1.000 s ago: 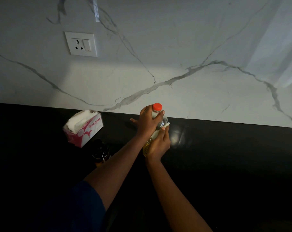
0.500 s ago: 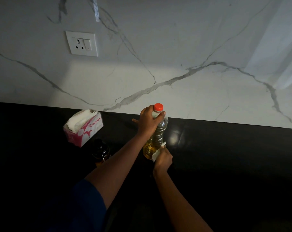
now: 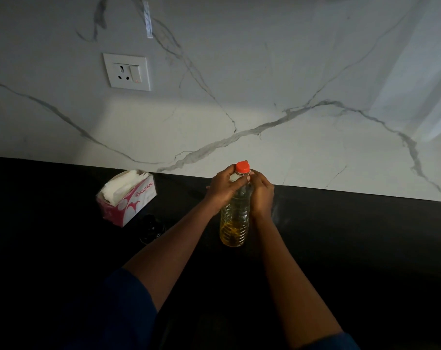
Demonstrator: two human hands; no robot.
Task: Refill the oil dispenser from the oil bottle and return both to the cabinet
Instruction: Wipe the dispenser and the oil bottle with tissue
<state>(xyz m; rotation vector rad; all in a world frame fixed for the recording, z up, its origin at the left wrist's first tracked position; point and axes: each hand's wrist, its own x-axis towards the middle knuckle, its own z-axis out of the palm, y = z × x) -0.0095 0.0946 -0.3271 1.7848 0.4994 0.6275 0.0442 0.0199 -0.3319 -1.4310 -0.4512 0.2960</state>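
Note:
The clear oil bottle [image 3: 234,223] with an orange cap [image 3: 242,167] stands upright on the black counter [image 3: 353,236], with yellow oil in its lower part. My left hand [image 3: 223,188] grips the bottle's shoulder just under the cap. My right hand [image 3: 261,194] presses against the upper right side of the bottle, and a bit of white tissue [image 3: 248,174] shows at its fingertips. The dark oil dispenser [image 3: 151,228] stands to the left, near my left forearm, hard to make out in the shadow.
A pink and white tissue box [image 3: 128,198] sits on the counter at the left, near the wall. A white marble backsplash [image 3: 290,109] with a wall socket [image 3: 126,72] rises behind the counter.
My right hand, holding the tissue, went from mid-bottle down to the base and now sits up at the neck. My left hand stayed on the bottle's top.

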